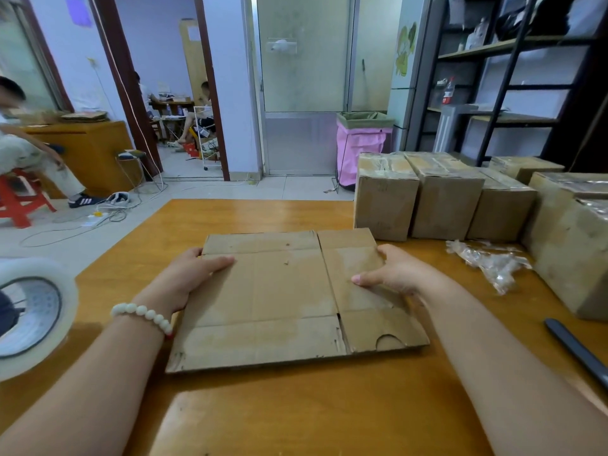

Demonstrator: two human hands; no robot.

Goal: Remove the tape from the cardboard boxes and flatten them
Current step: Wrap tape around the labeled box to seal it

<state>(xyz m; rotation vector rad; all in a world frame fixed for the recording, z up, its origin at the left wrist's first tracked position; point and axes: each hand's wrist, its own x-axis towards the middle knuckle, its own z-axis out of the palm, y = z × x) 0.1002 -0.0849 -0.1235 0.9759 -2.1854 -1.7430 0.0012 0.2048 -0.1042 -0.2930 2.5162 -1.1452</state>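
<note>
Status: one box down, both hands on its edges

Holds flattened box (289, 297) at mid-counter (296, 406), straight ahead, lying flat with no tape visible on it.
Left hand (197, 271): thumb on the top face, fingers curled round the left edge.
Right hand (394, 271): same grip on the right edge, thumb pressing just beside the fold crease.
Probably clamps both sides to stop the panels springing back and to square it for moving aside.
Forearms come in low and roughly symmetric, wrists close to the cardboard.
Leaves taped boxes (385, 199) in a row at far right, clear tape still on, likely next.
Tape scraps (493, 264) lie just in front of them.
Dark tool (579, 350) at right edge, near the right forearm, likely parked for the next cut.
</note>
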